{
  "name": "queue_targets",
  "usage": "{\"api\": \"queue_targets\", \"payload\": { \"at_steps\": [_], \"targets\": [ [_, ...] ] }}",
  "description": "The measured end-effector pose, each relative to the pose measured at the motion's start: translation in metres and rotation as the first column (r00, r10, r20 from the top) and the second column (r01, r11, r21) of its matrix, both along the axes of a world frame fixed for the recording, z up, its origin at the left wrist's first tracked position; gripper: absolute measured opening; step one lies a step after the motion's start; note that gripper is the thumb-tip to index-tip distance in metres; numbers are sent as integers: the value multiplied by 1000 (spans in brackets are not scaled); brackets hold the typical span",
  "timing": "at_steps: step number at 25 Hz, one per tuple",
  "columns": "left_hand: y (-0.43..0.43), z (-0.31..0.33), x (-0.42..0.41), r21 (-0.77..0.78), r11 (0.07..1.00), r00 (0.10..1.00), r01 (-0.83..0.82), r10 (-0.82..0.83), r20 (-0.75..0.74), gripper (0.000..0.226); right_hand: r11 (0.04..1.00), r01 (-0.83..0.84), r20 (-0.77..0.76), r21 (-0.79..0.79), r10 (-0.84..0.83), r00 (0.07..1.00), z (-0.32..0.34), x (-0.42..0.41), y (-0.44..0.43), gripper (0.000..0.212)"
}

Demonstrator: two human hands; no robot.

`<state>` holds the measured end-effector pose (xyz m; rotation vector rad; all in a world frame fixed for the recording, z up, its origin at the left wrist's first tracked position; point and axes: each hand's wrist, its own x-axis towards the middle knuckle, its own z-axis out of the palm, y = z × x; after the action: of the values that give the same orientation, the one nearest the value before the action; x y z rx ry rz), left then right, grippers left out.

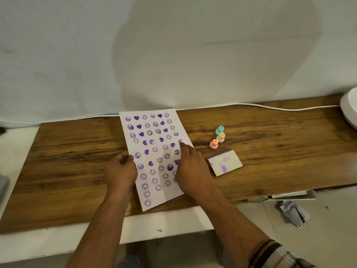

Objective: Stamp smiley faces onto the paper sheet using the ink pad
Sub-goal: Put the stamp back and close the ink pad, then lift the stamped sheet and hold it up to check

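Plaid cuff of a rolled sleeve (278, 254) sat lowest in view, on the right forearm. Right hand (190, 169) lay palm-down on the right edge of the white rectangular paper sheet (152, 151), fingers loosely spread, index tip touching a stamped mark near that edge; grip held nothing. Left hand (120, 171) was curled at the sheet's left edge, thumb and fingers closed on the paper's margin.

Sheet lay flat and slightly rotated on the brown wood-grain desk (77, 161), its near corner overhanging the desk's front edge. It was covered in rows of purple round smiley prints and solid hearts, a few prints darker and smudged.

Right of the sheet, apart from it: a small flat rectangular ink pad box (225, 163), pale lid blotched with purple, purple strip along the far edge. Just beyond it, three small plastic knob-shaped stampers, close together: teal stamper (219, 130), beige stamper (220, 137), pink stamper (214, 144).

A thin white cable (270, 107) ran along the desk's back edge against the white fabric backdrop (173, 45). Crumpled paper (292, 211) lay on the floor at right.
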<state>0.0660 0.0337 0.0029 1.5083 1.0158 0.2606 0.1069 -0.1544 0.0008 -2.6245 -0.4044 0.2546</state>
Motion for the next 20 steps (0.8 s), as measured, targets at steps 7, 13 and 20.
{"api": "queue_targets", "payload": {
  "at_steps": [7,13,20],
  "targets": [
    [-2,49,-30,13,1000,987,9,-11,160,18,816,341,-211,467,-272,939,42,12,-19,37],
    [-6,162,-62,28,998,967,49,-55,250,11,559,559,-552,612,-204,808,131,7,-41,25],
    [-20,297,-137,193,975,917,110,-175,359,24,383,399,-354,833,-186,917,254,-65,-79,16]
  ]
}}
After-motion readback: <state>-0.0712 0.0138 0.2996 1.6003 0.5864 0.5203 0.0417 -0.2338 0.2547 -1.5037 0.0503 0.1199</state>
